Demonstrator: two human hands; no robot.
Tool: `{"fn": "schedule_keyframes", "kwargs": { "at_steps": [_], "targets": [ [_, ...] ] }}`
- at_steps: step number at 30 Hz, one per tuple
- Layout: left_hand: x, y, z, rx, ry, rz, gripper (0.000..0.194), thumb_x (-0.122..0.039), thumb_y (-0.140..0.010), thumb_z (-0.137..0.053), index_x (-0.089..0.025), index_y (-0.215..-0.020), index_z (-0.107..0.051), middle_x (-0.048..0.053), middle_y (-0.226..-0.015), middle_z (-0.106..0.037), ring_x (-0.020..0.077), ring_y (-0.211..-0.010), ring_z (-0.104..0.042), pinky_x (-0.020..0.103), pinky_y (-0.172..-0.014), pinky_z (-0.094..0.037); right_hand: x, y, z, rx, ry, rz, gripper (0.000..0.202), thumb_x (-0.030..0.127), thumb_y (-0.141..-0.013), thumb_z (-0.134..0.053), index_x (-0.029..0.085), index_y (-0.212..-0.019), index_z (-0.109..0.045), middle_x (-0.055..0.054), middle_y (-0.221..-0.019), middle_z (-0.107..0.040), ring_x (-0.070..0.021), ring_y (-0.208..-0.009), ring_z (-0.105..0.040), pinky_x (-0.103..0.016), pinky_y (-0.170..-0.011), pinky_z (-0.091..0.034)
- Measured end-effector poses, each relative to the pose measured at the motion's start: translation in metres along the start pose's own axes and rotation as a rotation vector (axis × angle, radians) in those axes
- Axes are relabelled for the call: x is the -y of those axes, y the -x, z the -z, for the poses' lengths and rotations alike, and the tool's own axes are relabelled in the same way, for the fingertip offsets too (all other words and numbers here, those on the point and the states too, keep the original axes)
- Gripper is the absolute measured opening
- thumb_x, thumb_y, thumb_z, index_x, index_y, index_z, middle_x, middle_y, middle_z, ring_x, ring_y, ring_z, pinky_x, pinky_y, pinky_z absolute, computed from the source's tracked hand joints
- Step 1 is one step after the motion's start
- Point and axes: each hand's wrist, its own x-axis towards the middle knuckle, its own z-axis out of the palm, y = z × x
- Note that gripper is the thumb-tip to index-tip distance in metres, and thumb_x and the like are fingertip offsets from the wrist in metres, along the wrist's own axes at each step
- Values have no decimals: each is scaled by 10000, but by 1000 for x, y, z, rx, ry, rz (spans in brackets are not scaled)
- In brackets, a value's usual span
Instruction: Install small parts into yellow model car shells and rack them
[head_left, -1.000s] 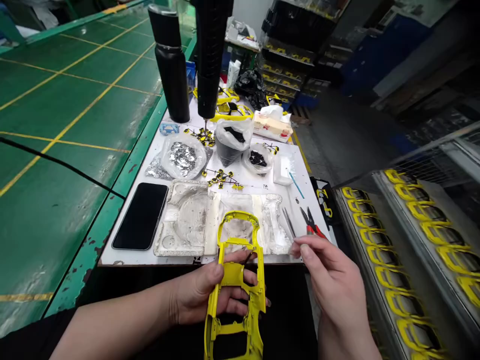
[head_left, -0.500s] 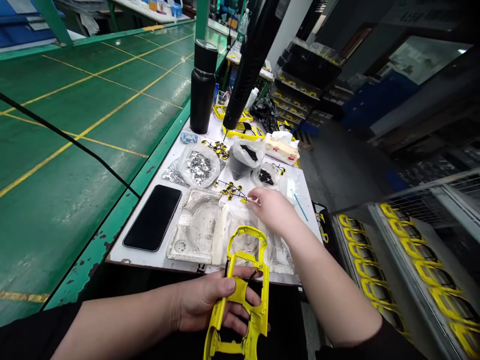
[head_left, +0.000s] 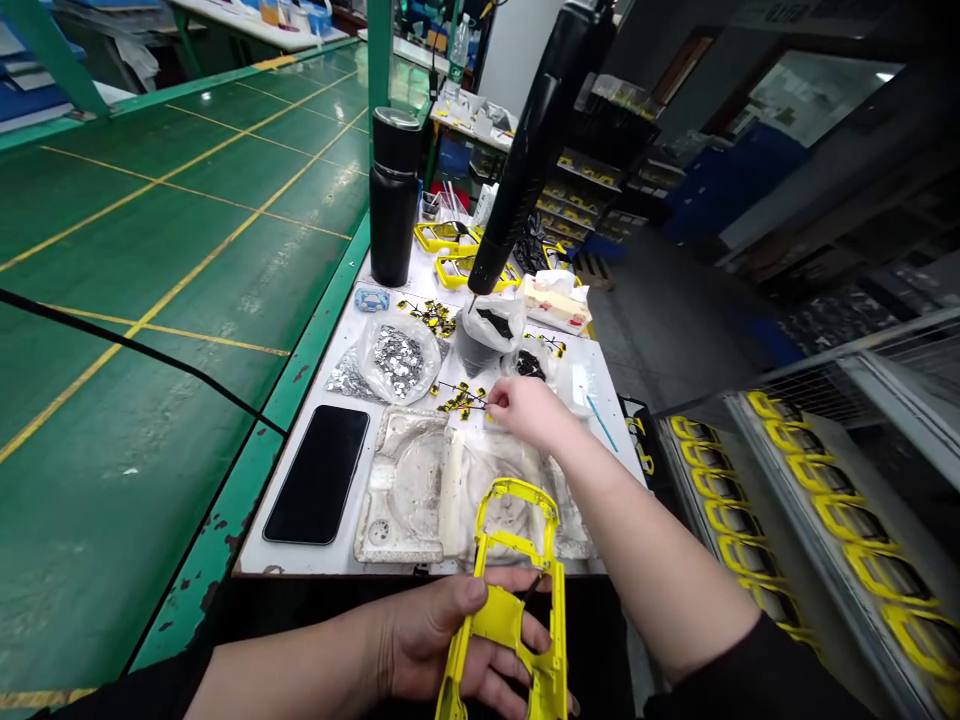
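Observation:
My left hand (head_left: 450, 630) grips a yellow plastic frame (head_left: 495, 612) by its side, thumb on top and fingers behind its openings. The frame is held tilted at the table's front edge. Over the table my right hand (head_left: 529, 412) has its fingertips pinched together at the right end of a cluster of small yellow-and-black parts (head_left: 461, 398). What lies between those fingertips is too small to make out. A dirty white moulded foam tray (head_left: 409, 480) sits beneath and between the hands. Just beyond the right hand is a small bag of black pieces (head_left: 529, 362).
A black screwdriver (head_left: 517, 150) hangs over a bag of black screws (head_left: 491, 330). Left of it are a bag of silver pieces (head_left: 397, 358), a black bottle (head_left: 394, 200) and a phone (head_left: 316, 475). A tissue pack (head_left: 556, 302) stands behind; racked yellow frames (head_left: 832, 510) fill the right.
The fingers of my right hand have closed from a loose curl into a pinch by the small parts. My view has shifted, and the left hand still holds the yellow frame.

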Motion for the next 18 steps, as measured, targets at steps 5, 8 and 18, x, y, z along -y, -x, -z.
{"fn": "schedule_keyframes", "kwargs": {
  "at_steps": [5,8,18],
  "targets": [
    [-3,-1,1,15,-20,21,1032,-808,-691,-1004,-290,-1518,-671,90,-1214,-779,457,-1213,-809,464,-921,-632,-12,18,2,-136,-195,-10,266,396,-1069,-806,162,-970,-727,-8,-933,-730,-175,-864,-709,-374,-882,-632],
    [-10,2,1,45,-71,12,981,-784,-748,-986,-283,-1530,-668,110,-1261,-783,473,-1239,-801,478,-955,-627,-21,33,-2,-282,-398,-16,278,402,-1032,-824,173,-928,-708,10,-857,-690,-165,-795,-658,-349,-830,-595],
    [-19,15,-2,43,-398,119,918,-732,-803,-979,-253,-1529,-685,172,-1472,-723,432,-1264,-777,522,-965,-662,-16,178,-26,-542,-1199,151,492,553,-846,-897,267,-1128,-613,10,-993,-715,-154,-788,-717,-315,-754,-651]
  ]
}}
